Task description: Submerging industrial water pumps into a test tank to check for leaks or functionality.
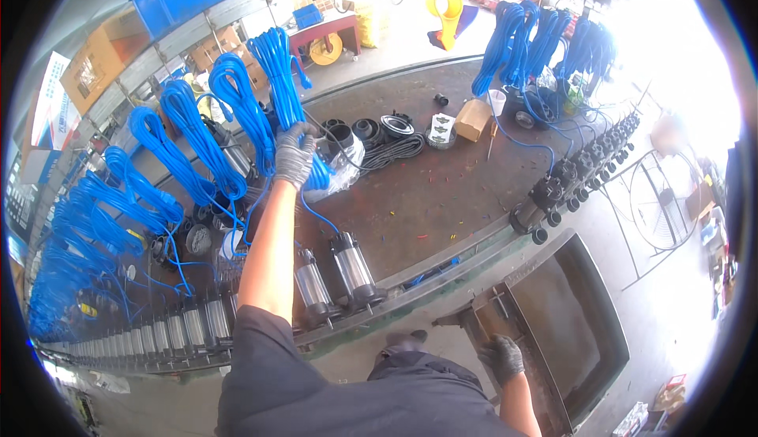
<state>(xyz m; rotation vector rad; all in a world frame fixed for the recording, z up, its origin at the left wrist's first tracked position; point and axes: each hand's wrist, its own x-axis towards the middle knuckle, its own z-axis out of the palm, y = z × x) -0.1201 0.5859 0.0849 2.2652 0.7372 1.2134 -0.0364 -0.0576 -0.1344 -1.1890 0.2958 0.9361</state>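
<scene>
My left hand [296, 155], in a grey glove, is closed around the lower part of a coiled blue cable [278, 74] that hangs over the workbench. A single strand runs from this bundle down toward a silver pump motor [353, 267] standing at the bench's near edge. Another silver motor [314, 285] stands just left of it. Low on the right, my gloved right hand [501, 358] has its fingers curled over the edge of a brown metal cart [530, 350] beside the bench.
More blue cable coils [193, 133] hang in a row at left, above many silver motors [189, 328]. Further coils [545, 38] hang at far right, near a row of dark pump parts [580, 172]. A cardboard box [472, 120] and black cable [395, 153] lie on the workbench [410, 216].
</scene>
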